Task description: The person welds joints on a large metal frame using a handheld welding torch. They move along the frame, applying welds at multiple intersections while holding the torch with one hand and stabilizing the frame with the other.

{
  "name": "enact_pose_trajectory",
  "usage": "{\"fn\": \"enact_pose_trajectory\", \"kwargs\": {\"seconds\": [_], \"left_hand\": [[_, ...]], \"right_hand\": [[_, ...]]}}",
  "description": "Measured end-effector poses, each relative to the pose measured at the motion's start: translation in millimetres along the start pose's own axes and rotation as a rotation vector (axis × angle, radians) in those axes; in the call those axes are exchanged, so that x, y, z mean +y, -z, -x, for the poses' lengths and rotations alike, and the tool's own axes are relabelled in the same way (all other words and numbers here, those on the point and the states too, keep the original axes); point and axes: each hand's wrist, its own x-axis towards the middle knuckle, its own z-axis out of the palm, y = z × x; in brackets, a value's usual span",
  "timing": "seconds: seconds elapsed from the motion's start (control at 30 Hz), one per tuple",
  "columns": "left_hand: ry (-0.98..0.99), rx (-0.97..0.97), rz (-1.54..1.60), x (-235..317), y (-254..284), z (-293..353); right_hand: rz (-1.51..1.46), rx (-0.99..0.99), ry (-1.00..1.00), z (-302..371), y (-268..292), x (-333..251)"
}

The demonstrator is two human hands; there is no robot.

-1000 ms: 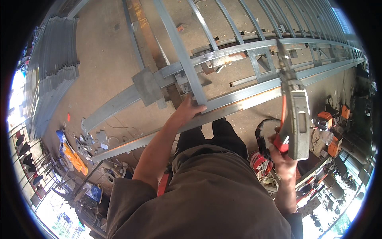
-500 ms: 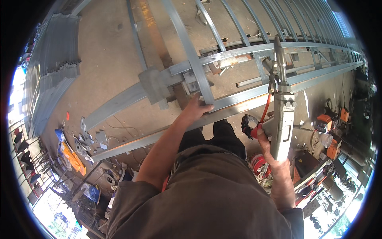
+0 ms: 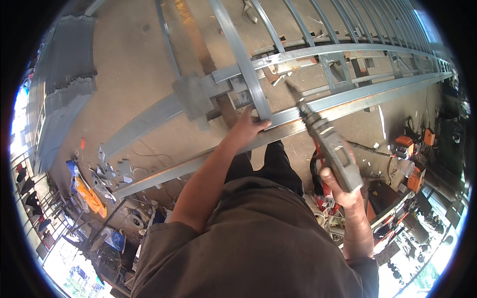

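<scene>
My left hand (image 3: 248,130) grips the near end of a galvanized steel channel (image 3: 244,62), its thumb pressed on the metal. That end meets a long steel rail (image 3: 355,103) running across in front of me. My right hand (image 3: 344,194) is wrapped around the rear of a long grey power tool (image 3: 334,150) with a narrow, pointed nose. Its nose leans up and left above the rail, apart from the channel and a little blurred. A dark-and-red part beside the tool's body is partly hidden.
More steel channels (image 3: 298,22) lie side by side to the far right. A stack of grey metal sheets or profiles (image 3: 64,59) stands at the left. Orange-and-black boxes (image 3: 403,150) sit at the right. A grey plate (image 3: 191,98) lies on the frame's left end.
My right hand has swung the power tool's nose leftward and down toward the channel's end. My left hand stays on the channel, both shifted very slightly in view.
</scene>
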Motion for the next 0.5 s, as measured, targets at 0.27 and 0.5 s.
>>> {"fn": "enact_pose_trajectory", "kwargs": {"seconds": [0.27,0.5], "left_hand": [[-0.024,0.005,0.039,-9.4,1.9,-2.9],[-0.119,0.019,0.088,-10.4,-1.2,-5.2]], "right_hand": [[0.054,-0.13,-0.234,16.5,-21.7,26.4],[0.038,-0.164,-0.265,16.4,-31.6,39.6]]}}
